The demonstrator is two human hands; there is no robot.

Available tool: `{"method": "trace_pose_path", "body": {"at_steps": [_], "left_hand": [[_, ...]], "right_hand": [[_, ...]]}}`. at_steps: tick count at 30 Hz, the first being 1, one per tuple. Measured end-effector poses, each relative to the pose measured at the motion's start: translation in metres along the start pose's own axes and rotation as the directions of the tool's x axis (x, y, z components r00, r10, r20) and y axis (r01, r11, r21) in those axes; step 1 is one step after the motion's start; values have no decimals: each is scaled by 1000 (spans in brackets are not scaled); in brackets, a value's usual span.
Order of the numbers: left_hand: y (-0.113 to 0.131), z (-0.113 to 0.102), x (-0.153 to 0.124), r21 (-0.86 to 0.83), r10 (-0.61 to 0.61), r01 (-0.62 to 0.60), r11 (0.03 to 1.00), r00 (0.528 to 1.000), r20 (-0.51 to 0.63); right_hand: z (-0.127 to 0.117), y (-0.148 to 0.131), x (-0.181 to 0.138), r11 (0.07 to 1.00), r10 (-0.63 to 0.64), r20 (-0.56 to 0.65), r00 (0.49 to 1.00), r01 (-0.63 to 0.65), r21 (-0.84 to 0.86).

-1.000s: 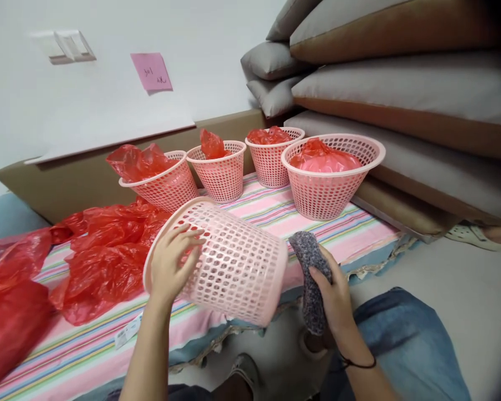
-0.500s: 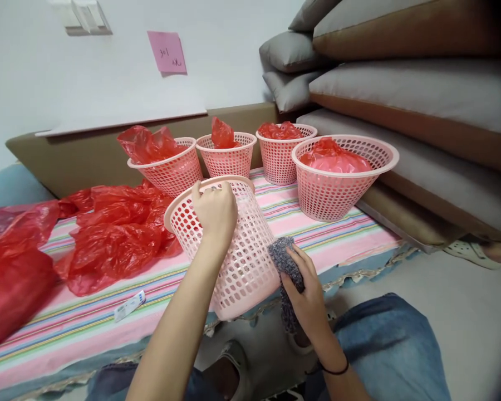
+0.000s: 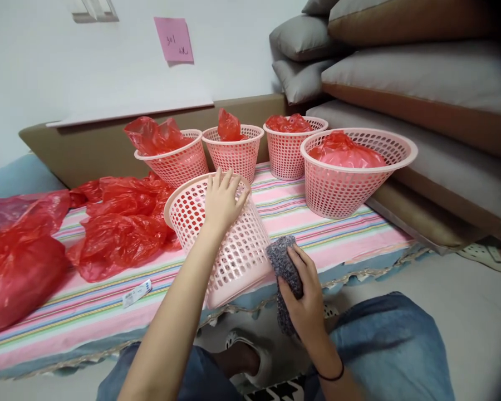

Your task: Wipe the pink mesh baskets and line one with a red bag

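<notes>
My left hand [image 3: 222, 200] rests on the rim of a tilted pink mesh basket [image 3: 237, 250], fingers laid over its edge and gripping it. The basket leans on the front of the striped cloth [image 3: 338, 234], its opening facing up and left. My right hand [image 3: 304, 298] is closed around a grey cloth [image 3: 283, 264], which presses against the basket's lower right side.
Several pink baskets with red plastic bags in them stand at the back [image 3: 354, 167]. A heap of loose red bags [image 3: 121, 223] lies to the left, with a small white tube [image 3: 137, 293] near it. Grey cushions [image 3: 421, 83] are stacked on the right. My jeans-clad knee [image 3: 384, 340] is below.
The basket has swung from lying on its side to nearly upright. My left hand moved from its opening onto the top rim. My right hand brought the grey cloth against its side.
</notes>
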State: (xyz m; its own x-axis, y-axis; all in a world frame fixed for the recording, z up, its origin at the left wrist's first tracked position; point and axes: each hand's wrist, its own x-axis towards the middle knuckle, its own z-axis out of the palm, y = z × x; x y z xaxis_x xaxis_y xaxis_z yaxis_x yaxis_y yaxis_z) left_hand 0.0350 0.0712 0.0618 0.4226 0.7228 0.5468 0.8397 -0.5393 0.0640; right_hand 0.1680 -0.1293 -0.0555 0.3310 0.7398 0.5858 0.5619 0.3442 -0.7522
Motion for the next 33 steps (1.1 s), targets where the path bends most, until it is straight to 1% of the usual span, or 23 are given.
{"method": "trace_pose_path", "body": {"at_steps": [2,4,6,8,10,12,13,14,15,16,18,19,21,22,24,26,29,31,33], "left_hand": [[-4,12,0,25,17,-19,999,996,85],[-5,19,0,51,26,-32,998,992,120],[-3,21,-1,65,27,-35,997,992,123],[1,22,-2,65,28,-36,997,992,124],[5,23,-3,60,23,-31,998,992,124],[9,24,-4,59,19,-27,998,992,123],[10,25,-5,59,16,-23,998,993,121],[10,26,-6,59,12,-19,998,993,119],[10,27,-6,60,6,-14,998,993,119],[10,27,-6,63,1,-8,998,993,122],[9,26,-4,75,-5,-6,997,990,139],[8,25,-3,84,-4,-9,996,988,154],[8,23,1,103,-1,-19,994,982,187],[8,21,2,112,-1,-22,993,979,202],[8,19,3,127,-4,-26,992,974,224],[9,18,2,128,-3,-28,991,972,234],[10,18,-1,114,-3,-24,993,973,230],[11,19,-2,110,-14,-12,994,971,238],[13,19,-1,115,-27,-3,993,966,259]], "right_hand": [[4,-15,-5,990,-116,29,993,118,-78],[11,-28,-9,960,-212,91,973,225,-166],[16,-32,-10,940,-231,113,966,252,-230],[19,-23,-9,955,-175,77,982,188,-229],[17,-3,-5,987,-57,22,998,60,-150],[14,17,-3,995,80,-17,997,-81,-55],[13,24,-3,991,130,-27,991,-131,-22],[12,28,-3,988,157,-35,987,-157,-10],[12,27,-4,988,155,-42,987,-156,-19],[13,22,-6,991,126,-47,991,-128,-48],[18,2,-11,989,-5,-32,999,0,-148],[21,-10,-14,976,-88,-3,996,86,-200],[28,-31,-20,931,-232,74,970,243,-272],[31,-39,-23,910,-278,102,955,296,-291],[33,-44,-25,897,-303,118,945,325,-299],[31,-35,-23,920,-260,100,960,278,-276],[23,-8,-15,979,-111,26,993,114,-169],[19,8,-11,997,6,-38,999,-9,-73],[16,15,-10,996,86,-80,993,-88,-21]]}}
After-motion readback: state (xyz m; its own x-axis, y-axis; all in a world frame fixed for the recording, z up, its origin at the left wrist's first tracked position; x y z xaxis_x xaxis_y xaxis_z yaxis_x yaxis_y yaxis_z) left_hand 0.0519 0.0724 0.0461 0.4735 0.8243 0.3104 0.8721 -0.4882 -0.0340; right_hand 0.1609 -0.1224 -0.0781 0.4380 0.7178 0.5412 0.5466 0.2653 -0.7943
